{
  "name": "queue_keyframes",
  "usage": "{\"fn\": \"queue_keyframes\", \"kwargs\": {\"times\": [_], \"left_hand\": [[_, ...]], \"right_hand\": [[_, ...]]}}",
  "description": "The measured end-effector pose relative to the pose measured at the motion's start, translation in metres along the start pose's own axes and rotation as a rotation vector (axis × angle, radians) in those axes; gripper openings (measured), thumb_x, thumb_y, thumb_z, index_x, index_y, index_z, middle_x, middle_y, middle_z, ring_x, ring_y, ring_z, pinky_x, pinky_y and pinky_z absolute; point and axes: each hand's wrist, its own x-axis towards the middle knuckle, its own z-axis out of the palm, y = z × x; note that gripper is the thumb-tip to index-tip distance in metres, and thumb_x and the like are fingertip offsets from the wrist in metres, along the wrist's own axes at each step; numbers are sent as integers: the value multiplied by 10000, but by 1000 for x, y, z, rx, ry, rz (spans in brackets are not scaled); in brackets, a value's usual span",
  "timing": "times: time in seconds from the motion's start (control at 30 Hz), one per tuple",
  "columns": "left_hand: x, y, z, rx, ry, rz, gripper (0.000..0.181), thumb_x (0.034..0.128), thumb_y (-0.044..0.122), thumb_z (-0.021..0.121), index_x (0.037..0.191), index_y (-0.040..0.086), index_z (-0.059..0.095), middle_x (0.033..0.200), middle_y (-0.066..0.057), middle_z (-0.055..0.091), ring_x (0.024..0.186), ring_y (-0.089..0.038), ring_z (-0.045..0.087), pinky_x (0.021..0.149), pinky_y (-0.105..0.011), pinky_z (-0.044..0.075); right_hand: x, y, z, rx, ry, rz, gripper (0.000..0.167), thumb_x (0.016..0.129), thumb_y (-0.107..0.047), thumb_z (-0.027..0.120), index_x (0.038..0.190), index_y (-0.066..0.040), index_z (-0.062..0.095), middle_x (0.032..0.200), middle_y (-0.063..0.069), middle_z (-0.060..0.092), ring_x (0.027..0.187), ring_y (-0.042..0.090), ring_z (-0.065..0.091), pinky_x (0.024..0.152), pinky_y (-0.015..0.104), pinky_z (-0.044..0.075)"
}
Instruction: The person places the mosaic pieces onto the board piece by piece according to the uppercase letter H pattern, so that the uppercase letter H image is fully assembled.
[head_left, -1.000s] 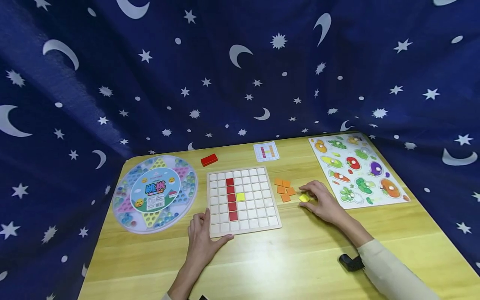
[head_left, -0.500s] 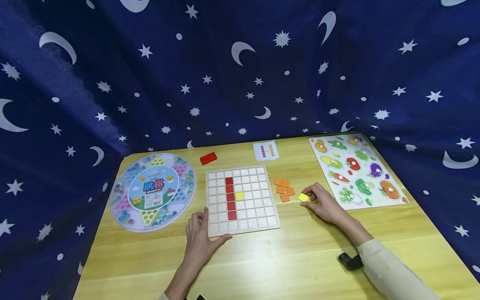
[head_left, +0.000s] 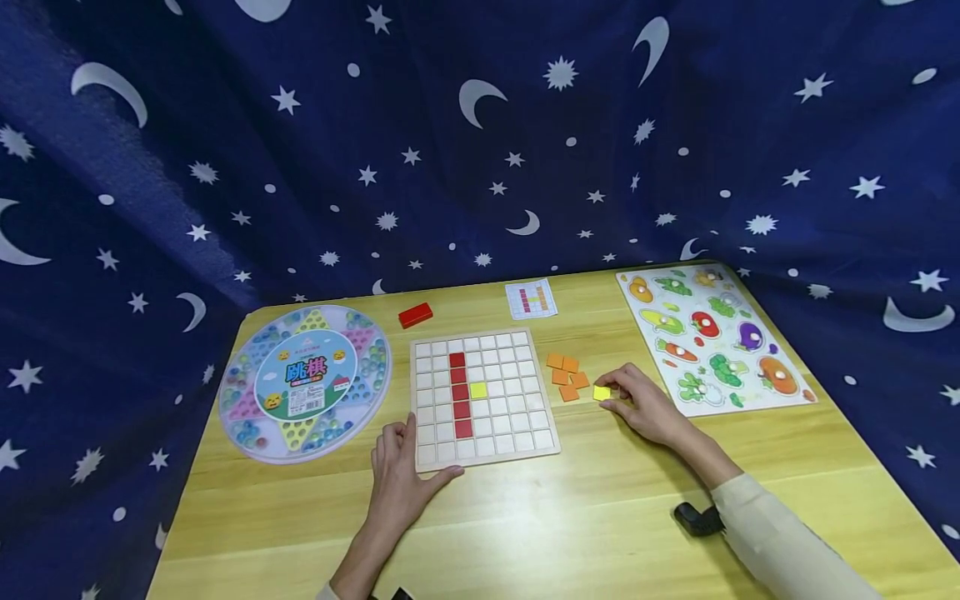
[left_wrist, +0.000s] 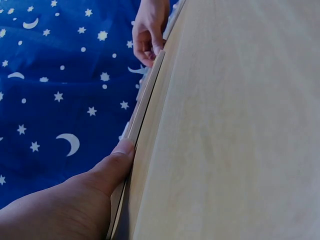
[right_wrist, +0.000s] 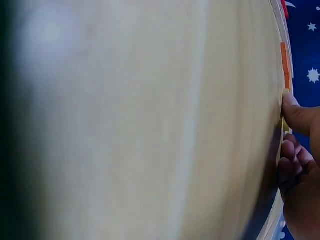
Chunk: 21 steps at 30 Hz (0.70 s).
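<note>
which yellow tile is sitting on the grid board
The yellow tile just right of the middle red tile in the red column. The other yellow tile is off the grid board, pinched by the right hand.

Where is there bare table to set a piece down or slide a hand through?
Widest: the table in front of the grid board, between the left hand and right forearm. Smaller: between the pattern card and vegetable puzzle. Crowded: right of the board, with orange tiles and the right hand pinching a yellow tile.
</note>
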Motion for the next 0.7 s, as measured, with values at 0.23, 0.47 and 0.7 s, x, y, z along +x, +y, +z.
{"fn": "queue_keyframes", "kwargs": {"times": [0.23, 0.47, 0.7], "left_hand": [[0, -1, 1, 4, 4, 6, 1114, 596, 580, 866, 1438, -4, 428, 1093, -132, 449, 963, -253, 410, 867, -434, 300], [-1, 0, 0, -5, 4, 5, 1125, 592, 569, 873, 1444, -9, 421, 1096, -135, 448, 965, -254, 406, 870, -433, 296], [0, 1, -1, -2, 1, 3, 1123, 595, 561, 876, 1450, -4, 416, 1091, -129, 446, 968, -249, 405, 872, -437, 296]], "right_hand": [[1, 0, 2, -7, -10, 0, 236, 870, -48, 713, 1099, -74, 665, 983, 83, 531, 767, 98, 401, 665, 237, 365], [2, 0, 3, 10, -34, 19, 214, 888, -50, 696, 1097, -77, 658, 1002, 70, 546, 764, 76, 417, 666, 237, 379], [3, -1, 2, 13, -36, 19, 216, 894, -66, 694, 1106, -82, 659, 985, 56, 561, 757, 58, 426, 666, 238, 383]]}}
